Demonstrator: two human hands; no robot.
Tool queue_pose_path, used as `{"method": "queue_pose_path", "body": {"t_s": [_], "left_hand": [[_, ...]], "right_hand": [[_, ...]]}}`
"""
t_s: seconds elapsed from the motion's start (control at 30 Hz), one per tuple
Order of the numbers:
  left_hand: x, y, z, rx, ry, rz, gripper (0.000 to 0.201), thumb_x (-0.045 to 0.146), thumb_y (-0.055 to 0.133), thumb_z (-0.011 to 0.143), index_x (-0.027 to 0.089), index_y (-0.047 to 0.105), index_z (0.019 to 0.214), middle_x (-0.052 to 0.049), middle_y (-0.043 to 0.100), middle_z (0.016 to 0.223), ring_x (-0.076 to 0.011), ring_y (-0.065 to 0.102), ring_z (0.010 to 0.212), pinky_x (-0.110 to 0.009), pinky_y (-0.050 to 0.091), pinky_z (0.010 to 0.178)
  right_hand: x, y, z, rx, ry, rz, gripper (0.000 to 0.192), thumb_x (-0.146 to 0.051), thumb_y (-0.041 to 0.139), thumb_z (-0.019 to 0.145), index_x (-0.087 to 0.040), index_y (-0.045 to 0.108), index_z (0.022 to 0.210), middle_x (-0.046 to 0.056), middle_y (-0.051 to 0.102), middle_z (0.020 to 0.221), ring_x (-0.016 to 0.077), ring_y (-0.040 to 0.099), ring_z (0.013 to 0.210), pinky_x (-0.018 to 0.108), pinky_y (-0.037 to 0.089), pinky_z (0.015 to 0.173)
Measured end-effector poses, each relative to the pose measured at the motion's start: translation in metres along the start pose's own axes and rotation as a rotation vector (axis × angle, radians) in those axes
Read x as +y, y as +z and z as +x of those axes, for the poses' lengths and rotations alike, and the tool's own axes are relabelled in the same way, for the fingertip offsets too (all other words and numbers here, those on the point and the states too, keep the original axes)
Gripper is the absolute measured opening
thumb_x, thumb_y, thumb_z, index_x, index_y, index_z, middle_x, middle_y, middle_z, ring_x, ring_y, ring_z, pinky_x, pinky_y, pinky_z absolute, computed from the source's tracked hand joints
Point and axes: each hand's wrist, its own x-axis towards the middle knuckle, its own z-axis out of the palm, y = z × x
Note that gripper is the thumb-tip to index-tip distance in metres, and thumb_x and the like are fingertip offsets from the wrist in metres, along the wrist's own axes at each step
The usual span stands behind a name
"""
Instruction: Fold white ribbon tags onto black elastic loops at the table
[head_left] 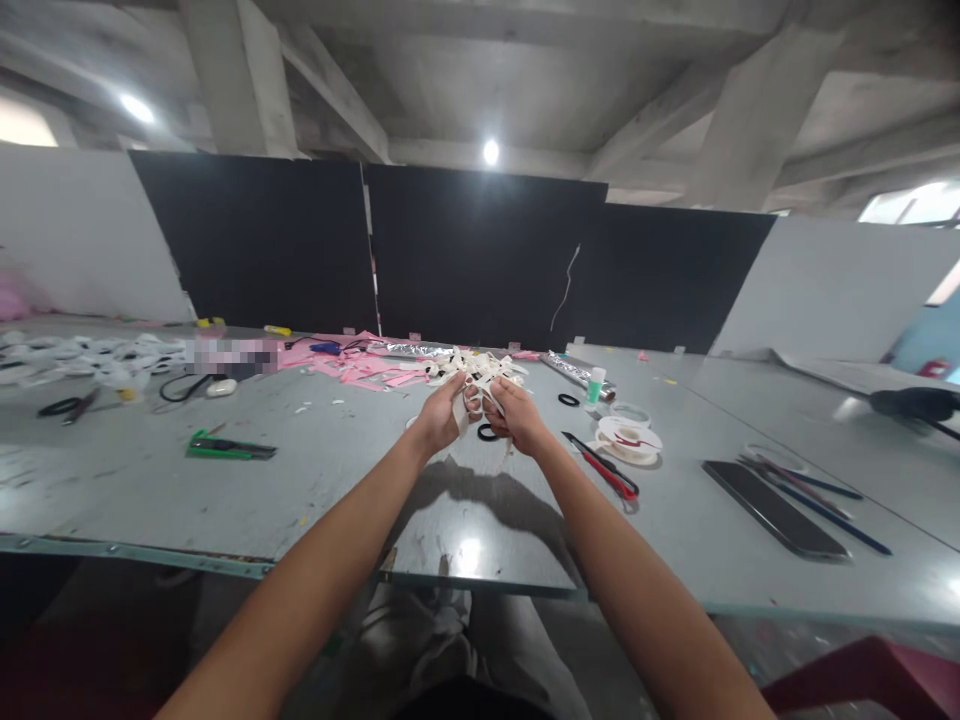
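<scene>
My left hand (442, 415) and my right hand (519, 415) are raised close together over the middle of the table, fingers curled in a pinch. Between them they grip a white ribbon (463, 412), its loose ends hanging below the fingers. How it is looped or knotted is too small to tell. Just behind my hands lies a heap of white ribbon pieces (469, 362) with dark spots among them. A black ring (487, 433) rests on the table beneath, partly hidden by my right hand.
Right of my hands are a red box cutter (611, 477), a ribbon spool (630, 438), a glue stick (595, 385), foil-like rolls (574, 372), and a dark phone-like slab (776, 510) beside pens. Leftward lie a green cutter (231, 447) and pink strips (367, 368). Black panels (487, 250) stand behind.
</scene>
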Motion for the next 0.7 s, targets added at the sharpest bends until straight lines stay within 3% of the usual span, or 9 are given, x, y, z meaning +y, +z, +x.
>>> {"method": "queue_pose_path", "body": {"t_s": [0.23,0.33,0.5,0.7], "left_hand": [[0.006,-0.002,0.001,0.048,0.090,-0.111,0.026,0.032,0.060,0.084,0.017,0.046,0.067,0.004,0.049,0.058,-0.0101,0.056,0.056,-0.025,0.048,0.065],[0.007,-0.001,-0.001,0.067,0.095,-0.125,0.028,0.033,0.060,0.083,0.017,0.045,0.066,0.003,0.050,0.059,-0.0100,0.055,0.054,-0.027,0.049,0.064],[0.001,-0.001,-0.001,0.048,0.083,0.044,0.028,0.034,0.066,0.079,0.016,0.047,0.070,0.005,0.047,0.058,-0.0050,0.042,0.044,-0.020,0.040,0.050],[-0.004,-0.003,0.003,0.150,0.173,0.344,0.023,0.031,0.070,0.074,0.013,0.059,0.084,0.006,0.041,0.052,-0.0032,0.034,0.040,-0.016,0.023,0.041]], "right_hand": [[0.005,-0.003,0.001,0.074,-0.028,0.026,0.039,-0.052,0.061,0.076,-0.024,0.034,0.076,-0.011,0.042,0.056,0.0015,0.019,0.035,0.014,0.014,0.033],[0.006,-0.002,0.001,0.081,-0.029,0.019,0.038,-0.053,0.059,0.077,-0.024,0.035,0.077,-0.011,0.043,0.053,0.0023,0.019,0.034,0.015,0.016,0.031],[0.007,0.001,0.001,0.075,-0.064,-0.011,0.037,-0.054,0.057,0.078,-0.024,0.034,0.077,-0.011,0.042,0.050,0.0030,0.021,0.032,0.015,0.020,0.031],[0.006,-0.004,0.004,0.093,-0.156,-0.098,0.034,-0.044,0.059,0.078,-0.026,0.031,0.088,-0.011,0.054,0.058,0.0052,0.033,0.035,0.016,0.033,0.032]]}}
